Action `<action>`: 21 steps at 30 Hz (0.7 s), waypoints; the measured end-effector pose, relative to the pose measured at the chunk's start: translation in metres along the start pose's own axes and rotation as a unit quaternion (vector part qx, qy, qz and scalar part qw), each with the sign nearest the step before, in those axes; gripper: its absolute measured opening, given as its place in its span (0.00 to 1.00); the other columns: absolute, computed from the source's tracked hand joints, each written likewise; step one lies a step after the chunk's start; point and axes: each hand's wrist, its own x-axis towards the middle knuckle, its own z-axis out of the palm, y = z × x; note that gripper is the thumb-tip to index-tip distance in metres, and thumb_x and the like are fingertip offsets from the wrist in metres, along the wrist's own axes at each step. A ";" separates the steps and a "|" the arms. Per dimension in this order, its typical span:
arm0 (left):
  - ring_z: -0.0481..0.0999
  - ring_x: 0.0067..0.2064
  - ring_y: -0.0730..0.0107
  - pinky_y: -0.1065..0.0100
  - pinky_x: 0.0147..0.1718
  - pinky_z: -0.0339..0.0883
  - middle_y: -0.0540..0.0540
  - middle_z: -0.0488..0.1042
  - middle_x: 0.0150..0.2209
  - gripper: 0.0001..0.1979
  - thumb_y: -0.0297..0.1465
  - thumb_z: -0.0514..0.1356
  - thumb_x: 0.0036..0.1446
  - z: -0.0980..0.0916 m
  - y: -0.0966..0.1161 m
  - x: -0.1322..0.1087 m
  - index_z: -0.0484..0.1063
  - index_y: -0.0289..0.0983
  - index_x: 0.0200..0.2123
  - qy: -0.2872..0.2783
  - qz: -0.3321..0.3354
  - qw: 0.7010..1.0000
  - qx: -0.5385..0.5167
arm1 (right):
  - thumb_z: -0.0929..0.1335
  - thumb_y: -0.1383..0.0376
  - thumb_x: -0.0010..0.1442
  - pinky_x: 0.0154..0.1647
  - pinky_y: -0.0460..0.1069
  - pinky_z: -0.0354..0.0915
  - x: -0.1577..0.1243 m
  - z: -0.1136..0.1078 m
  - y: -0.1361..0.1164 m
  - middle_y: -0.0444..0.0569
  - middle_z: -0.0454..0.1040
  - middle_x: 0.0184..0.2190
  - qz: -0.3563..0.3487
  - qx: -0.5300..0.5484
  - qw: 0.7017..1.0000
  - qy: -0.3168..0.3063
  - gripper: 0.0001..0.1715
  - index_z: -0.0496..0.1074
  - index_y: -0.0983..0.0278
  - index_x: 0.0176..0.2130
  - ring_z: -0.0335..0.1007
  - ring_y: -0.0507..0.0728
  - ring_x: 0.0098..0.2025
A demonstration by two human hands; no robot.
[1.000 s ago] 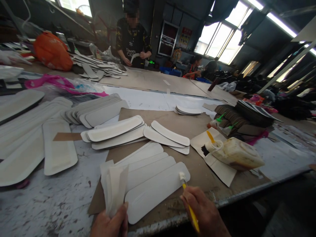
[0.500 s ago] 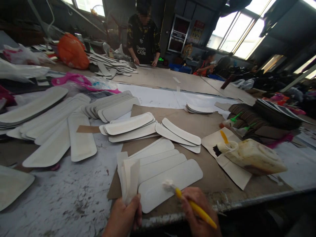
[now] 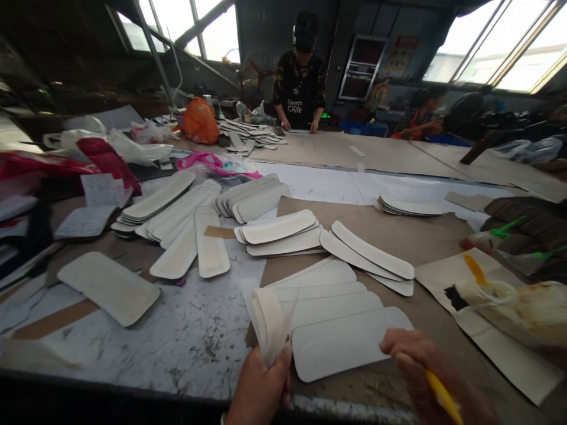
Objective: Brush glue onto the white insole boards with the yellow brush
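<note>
Near the table's front edge my left hand (image 3: 263, 383) is closed around a bundle of thin whitish strips (image 3: 268, 321), which stick up from between thumb and fingers. To its right, my right hand (image 3: 425, 363) grips a yellow-handled brush (image 3: 443, 396); motion blurs the hand, and the bristles are hidden. Between the hands lies a pale, round-cornered panel (image 3: 343, 342), the front one of several overlapping panels (image 3: 330, 295) fanned out on brown board (image 3: 345, 209). The right fingers are at that front panel's right end; I cannot tell whether they touch it.
Stacks of similar panels (image 3: 279, 227) lie behind and leftward, with a single panel (image 3: 108, 286) at left. A stained plastic jug (image 3: 535, 307) with a yellow handle in its mouth lies on the right. A co-worker (image 3: 299, 88) stands across the table, beyond an orange bag (image 3: 200, 121).
The view has swung left, so things appear farther right. My right hand has drawn the brush off the middle of the front panel, toward its right end. My left hand still holds the strips.
</note>
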 end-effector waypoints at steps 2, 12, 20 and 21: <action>0.59 0.13 0.74 0.71 0.14 0.53 0.58 0.60 0.12 0.27 0.50 0.52 0.45 -0.004 0.004 -0.008 0.63 0.32 0.38 0.004 0.025 0.999 -0.023 | 0.58 0.64 0.62 0.26 0.43 0.64 0.012 0.014 -0.014 0.42 0.67 0.25 0.034 0.058 0.995 -0.072 0.07 0.63 0.59 0.34 0.66 0.51 0.25; 0.75 0.35 0.54 0.64 0.34 0.68 0.40 0.77 0.29 0.24 0.47 0.58 0.46 -0.006 0.001 -0.019 0.72 0.32 0.35 0.039 0.092 0.995 -0.020 | 0.63 0.63 0.55 0.25 0.44 0.59 0.009 0.095 -0.051 0.43 0.64 0.21 0.164 0.166 0.970 -0.061 0.10 0.62 0.62 0.23 0.59 0.51 0.24; 0.72 0.20 0.65 0.68 0.23 0.67 0.45 0.72 0.16 0.25 0.50 0.55 0.49 -0.001 0.013 -0.031 0.71 0.34 0.18 -0.070 0.111 0.983 -0.131 | 0.64 0.49 0.55 0.15 0.43 0.53 0.008 0.087 -0.047 0.37 0.56 0.15 0.338 0.367 0.860 -0.109 0.20 0.60 0.63 0.26 0.52 0.48 0.16; 0.73 0.21 0.65 0.68 0.24 0.68 0.44 0.74 0.18 0.25 0.51 0.56 0.48 0.001 0.014 -0.033 0.72 0.33 0.19 -0.075 0.098 0.981 -0.150 | 0.64 0.49 0.54 0.14 0.42 0.51 0.009 0.085 -0.048 0.35 0.54 0.14 0.351 0.387 0.846 -0.108 0.21 0.59 0.62 0.26 0.50 0.47 0.15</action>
